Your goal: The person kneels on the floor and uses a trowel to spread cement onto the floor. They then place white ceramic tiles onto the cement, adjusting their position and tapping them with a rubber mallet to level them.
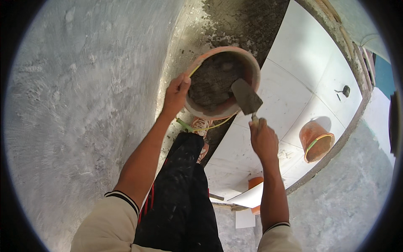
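Note:
My left hand [175, 95] is closed on the rim of a pale orange bucket [252, 73] that holds dark grey wet mortar [210, 80], by its thin yellow handle. In my right hand [262, 136] is the wooden handle of a trowel, whose flat, dirty metal blade [245, 94] overlaps the bucket's right side, over the mortar. The bucket is above my shoe [201, 124], with the green grip [184, 125] of its handle hanging at the lower left.
A rough grey plastered wall [84, 105] fills the left. Dark mortar bed [239, 21] lies beside white tiles [302, 59] on the right, where an orange bucket [319, 145] lies tipped near a small dark object [346, 91]. Another orange bucket [255, 182] is farther down.

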Tool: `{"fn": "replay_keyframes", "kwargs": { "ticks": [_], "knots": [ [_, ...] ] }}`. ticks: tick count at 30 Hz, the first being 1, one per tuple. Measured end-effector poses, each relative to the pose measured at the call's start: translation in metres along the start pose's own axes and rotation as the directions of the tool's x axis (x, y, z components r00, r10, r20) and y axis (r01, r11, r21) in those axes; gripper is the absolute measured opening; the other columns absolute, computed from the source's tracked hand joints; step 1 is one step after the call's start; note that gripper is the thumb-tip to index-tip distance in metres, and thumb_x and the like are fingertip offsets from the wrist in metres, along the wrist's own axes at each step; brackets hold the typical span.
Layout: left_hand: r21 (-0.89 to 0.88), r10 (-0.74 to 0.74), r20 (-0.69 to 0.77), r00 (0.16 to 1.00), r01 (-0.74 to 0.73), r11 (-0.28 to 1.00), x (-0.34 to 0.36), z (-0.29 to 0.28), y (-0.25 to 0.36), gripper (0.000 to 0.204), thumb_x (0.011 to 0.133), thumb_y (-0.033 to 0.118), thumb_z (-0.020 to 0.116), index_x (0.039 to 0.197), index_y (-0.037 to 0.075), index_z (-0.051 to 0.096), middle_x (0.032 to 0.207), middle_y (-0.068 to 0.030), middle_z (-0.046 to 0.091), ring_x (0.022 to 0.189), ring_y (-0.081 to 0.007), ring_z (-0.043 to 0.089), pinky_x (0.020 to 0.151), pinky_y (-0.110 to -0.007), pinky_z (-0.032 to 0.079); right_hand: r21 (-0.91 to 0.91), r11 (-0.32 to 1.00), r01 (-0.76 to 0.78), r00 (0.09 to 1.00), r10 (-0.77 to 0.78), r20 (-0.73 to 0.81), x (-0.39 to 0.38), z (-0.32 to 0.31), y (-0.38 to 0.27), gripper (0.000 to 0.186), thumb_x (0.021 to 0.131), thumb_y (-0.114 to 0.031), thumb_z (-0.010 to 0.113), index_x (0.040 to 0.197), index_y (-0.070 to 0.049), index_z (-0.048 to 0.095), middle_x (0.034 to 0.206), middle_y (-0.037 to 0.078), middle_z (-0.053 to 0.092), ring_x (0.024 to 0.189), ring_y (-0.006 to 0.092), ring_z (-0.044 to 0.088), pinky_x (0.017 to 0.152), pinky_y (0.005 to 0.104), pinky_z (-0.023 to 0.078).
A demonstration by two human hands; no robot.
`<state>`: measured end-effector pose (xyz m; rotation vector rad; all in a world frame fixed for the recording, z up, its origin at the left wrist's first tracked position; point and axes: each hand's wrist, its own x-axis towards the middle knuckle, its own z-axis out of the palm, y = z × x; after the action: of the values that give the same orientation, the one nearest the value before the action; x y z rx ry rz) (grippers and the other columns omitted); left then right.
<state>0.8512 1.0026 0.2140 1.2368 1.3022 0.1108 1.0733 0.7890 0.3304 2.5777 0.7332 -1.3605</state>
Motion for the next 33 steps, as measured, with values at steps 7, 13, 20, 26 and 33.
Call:
{"fn": "replay_keyframes", "kwargs": {
  "ticks": [7, 13, 20, 26, 33],
  "knots": [
    [-0.063, 0.121, -0.080, 0.989, -0.127, 0.990, -0.022, 0.049, 0.006, 0.049, 0.107, 0.043, 0.057, 0.125, -0.003, 0.066, 0.097, -0.0073, 0.056, 0.096, -0.0185, 0.053, 0.090, -0.035, 0.045, 0.345, 0.923, 0.171, 0.985, -0.162, -0.055, 0.086, 0.046, -0.028, 0.048, 0.103, -0.045, 0.057, 0.104, 0.003, 0.060, 0.088, 0.034, 0.068, 0.093, 0.0558, 0.065, 0.081, 0.0614, 0.050],
    [0.003, 0.041, 0.029, 0.999, -0.041, 0.999, -0.020, 0.042, 0.027, 0.046, 0.109, 0.042, 0.054, 0.123, 0.001, 0.069, 0.094, -0.0048, 0.056, 0.090, -0.0146, 0.052, 0.084, -0.031, 0.044, 0.407, 0.884, 0.230, 0.973, -0.191, -0.133, 0.065, 0.064, -0.035, 0.050, 0.102, -0.043, 0.060, 0.107, 0.007, 0.060, 0.089, 0.037, 0.066, 0.091, 0.0590, 0.062, 0.080, 0.0615, 0.049],
    [-0.108, -0.084, -0.017, 0.996, 0.081, 0.991, 0.001, 0.009, 0.025, 0.051, 0.106, 0.045, 0.058, 0.131, 0.001, 0.068, 0.098, -0.0048, 0.066, 0.094, -0.0128, 0.057, 0.087, -0.029, 0.047, 0.449, 0.868, 0.214, 0.976, -0.208, -0.062, 0.086, 0.073, -0.071, 0.053, 0.101, -0.044, 0.061, 0.109, 0.009, 0.061, 0.090, 0.038, 0.066, 0.092, 0.0573, 0.064, 0.081, 0.0601, 0.049],
    [-0.204, -0.094, -0.116, 0.989, 0.069, 0.977, 0.027, -0.013, 0.024, 0.054, 0.106, 0.044, 0.060, 0.132, -0.002, 0.067, 0.120, -0.0097, 0.071, 0.112, -0.0151, 0.062, 0.097, -0.029, 0.047, 0.437, 0.864, 0.251, 0.966, -0.250, -0.059, 0.065, 0.048, -0.080, 0.049, 0.101, -0.043, 0.060, 0.105, 0.005, 0.062, 0.085, 0.034, 0.067, 0.089, 0.0559, 0.064, 0.077, 0.0585, 0.050],
    [-0.187, -0.171, -0.112, 0.979, 0.148, 0.971, 0.055, -0.034, 0.016, 0.053, 0.104, 0.042, 0.063, 0.132, -0.002, 0.067, 0.118, -0.0089, 0.071, 0.110, -0.0140, 0.061, 0.097, -0.029, 0.046, 0.419, 0.877, 0.234, 0.965, -0.263, 0.010, 0.060, 0.019, -0.073, 0.050, 0.102, -0.046, 0.060, 0.106, 0.004, 0.062, 0.087, 0.032, 0.068, 0.091, 0.0533, 0.065, 0.078, 0.0563, 0.050]
  ]
}}
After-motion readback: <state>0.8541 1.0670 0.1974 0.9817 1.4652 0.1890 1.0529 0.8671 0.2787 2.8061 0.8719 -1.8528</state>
